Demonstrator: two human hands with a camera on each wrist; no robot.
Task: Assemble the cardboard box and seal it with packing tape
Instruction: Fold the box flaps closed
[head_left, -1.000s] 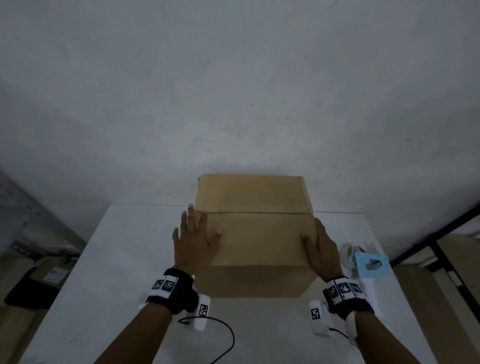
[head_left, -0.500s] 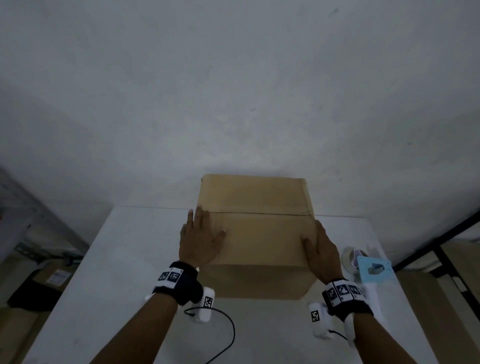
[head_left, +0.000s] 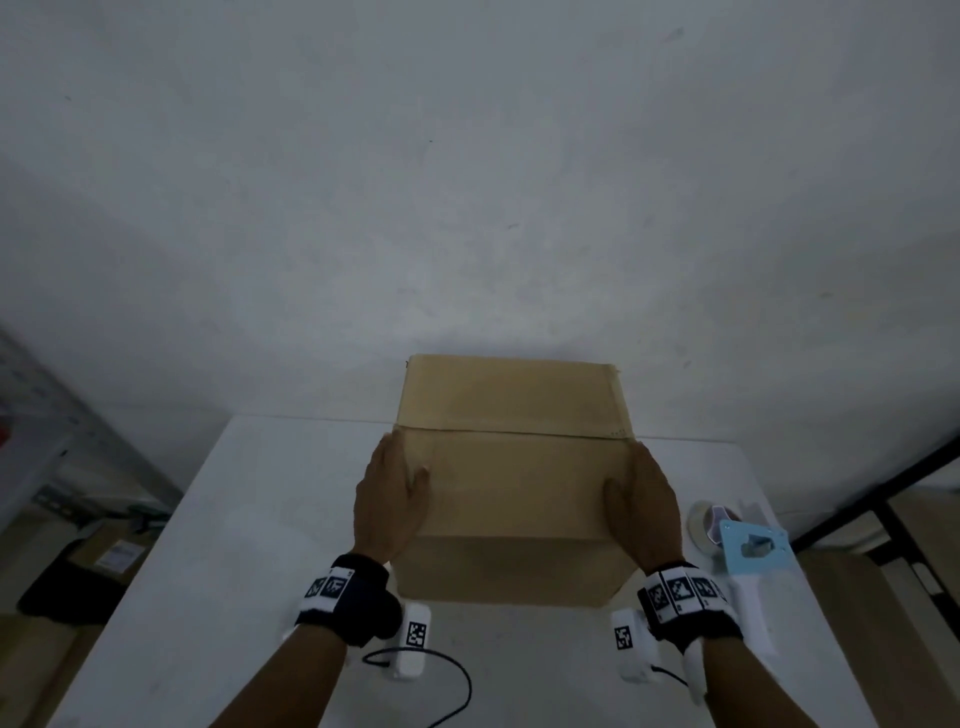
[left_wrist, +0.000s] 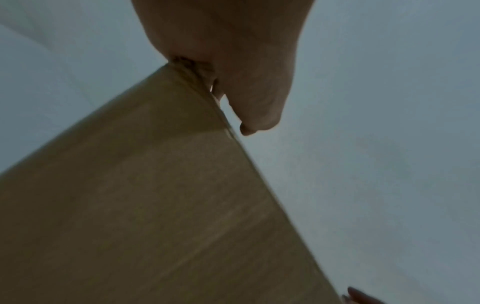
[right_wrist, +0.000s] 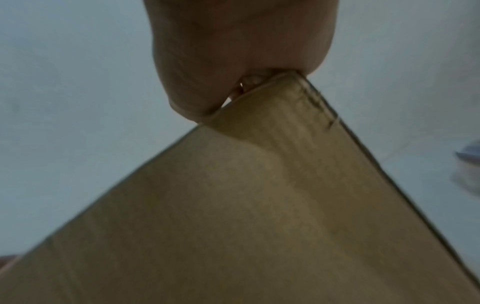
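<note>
On the white bench (head_left: 291, 519) the plain brown cardboard box (head_left: 511, 467) stands with its flaps folded down. Our left hand (head_left: 388, 499) and right hand (head_left: 647, 501) clasp its top side edges, thumbs over the near flap. Next we must reach the pale blue tape dispenser (head_left: 748, 551) beside it and seal the seam.

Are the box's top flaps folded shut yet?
Shut: the two flaps of the box lie flat, meeting at a seam; both hands hold its edges. No tape visible there.

The left hand (left_wrist: 233, 61) grips the top edge of the cardboard box (left_wrist: 155, 205), thumb pointing down beside it.
</note>
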